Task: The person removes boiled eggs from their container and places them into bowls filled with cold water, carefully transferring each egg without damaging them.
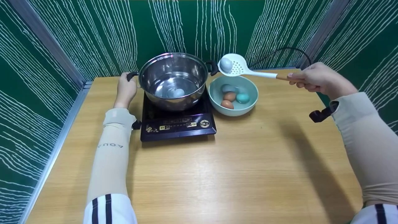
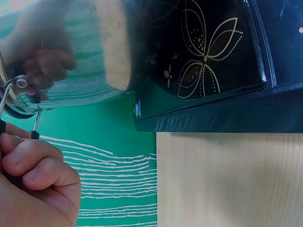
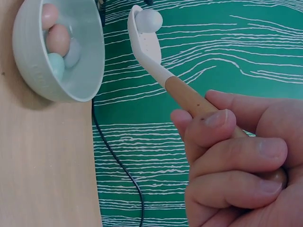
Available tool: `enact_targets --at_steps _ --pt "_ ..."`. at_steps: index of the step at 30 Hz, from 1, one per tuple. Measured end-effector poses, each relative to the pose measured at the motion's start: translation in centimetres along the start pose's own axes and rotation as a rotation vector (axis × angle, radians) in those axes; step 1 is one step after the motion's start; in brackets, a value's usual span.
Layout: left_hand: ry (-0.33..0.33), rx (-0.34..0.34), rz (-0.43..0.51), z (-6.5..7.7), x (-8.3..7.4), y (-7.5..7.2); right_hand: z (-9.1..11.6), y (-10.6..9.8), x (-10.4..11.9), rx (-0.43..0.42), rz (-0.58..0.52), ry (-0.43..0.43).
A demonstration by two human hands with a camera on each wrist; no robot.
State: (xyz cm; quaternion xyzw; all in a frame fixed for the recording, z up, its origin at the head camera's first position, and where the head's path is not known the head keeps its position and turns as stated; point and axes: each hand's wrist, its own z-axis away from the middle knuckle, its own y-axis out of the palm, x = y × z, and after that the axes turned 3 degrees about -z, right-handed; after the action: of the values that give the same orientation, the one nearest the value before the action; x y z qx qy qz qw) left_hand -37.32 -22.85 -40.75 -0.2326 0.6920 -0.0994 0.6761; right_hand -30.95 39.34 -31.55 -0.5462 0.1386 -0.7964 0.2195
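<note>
My right hand (image 1: pixel 325 79) grips the wooden handle of a white slotted spoon (image 1: pixel 239 67), its fingers curled round it in the right wrist view. A pale bluish egg (image 1: pixel 226 65) lies on the perforated head, which is held up beside the pot's right handle and over the far side of the bowl. On the left, my left hand (image 1: pixel 127 90) holds the black side handle of a steel pot (image 1: pixel 174 101); its fingers (image 2: pixel 45 172) curl at that handle. Inside the pot, a pale egg (image 1: pixel 178 93) sits in clear water.
Beneath the pot is a black induction cooker (image 1: pixel 178 130). Right of it stands a pale green bowl (image 1: pixel 238 111) with several eggs, brown, turquoise and greyish. A black cable (image 3: pixel 125 168) runs behind the wooden table (image 1: pixel 242 174). Green, white-lined panels (image 1: pixel 214 28) enclose the back and sides.
</note>
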Motion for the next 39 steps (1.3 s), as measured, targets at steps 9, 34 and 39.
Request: enact_targets --at_steps 9,34,39 --pt "0.011 -0.014 0.0 -0.1 0.0 0.1 -0.5 0.9 -1.7 0.015 0.05 -0.007" --pt "0.008 0.001 0.003 0.1 -0.1 0.0 -1.1 3.3 -3.5 -0.017 0.243 -0.061" --pt "-0.008 0.014 0.004 0.0 -0.1 -0.1 -0.9 3.7 -3.0 -0.023 0.281 -0.073"
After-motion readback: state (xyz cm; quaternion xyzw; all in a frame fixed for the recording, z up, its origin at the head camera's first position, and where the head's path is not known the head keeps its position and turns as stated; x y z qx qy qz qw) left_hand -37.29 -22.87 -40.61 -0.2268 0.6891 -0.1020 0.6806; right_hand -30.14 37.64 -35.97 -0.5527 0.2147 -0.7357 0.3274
